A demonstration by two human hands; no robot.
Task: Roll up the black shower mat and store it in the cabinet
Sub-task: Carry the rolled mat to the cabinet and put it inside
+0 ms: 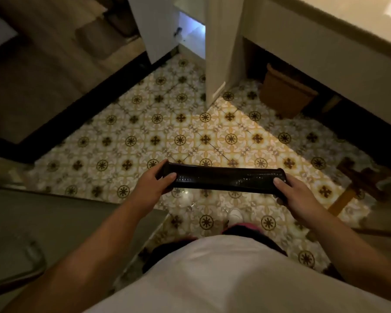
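A: How is the grip now?

B: Both hands are closed on the rolled black shower mat (224, 179), one at each end. The left hand (155, 180) wraps the left end with the thumb lying on top, and the right hand (297, 192) does the same at the right end. The roll is held level in the air, in the lower middle of the frame, above the patterned tile floor (181, 132).

A: So the rolling looks finished?

B: I judge yes; only the storing is left. The white cabinet (154, 30) is at the upper middle of the frame, with its door (221, 53) standing open and well apart from the mat.

A: What could go wrong from here?

B: The roll is held only at the ends, so if one hand loosens, it may spring open. Also the long roll may hit the open door edge when it goes in sideways. The brown basket (284, 92) at the upper right is near the path too.
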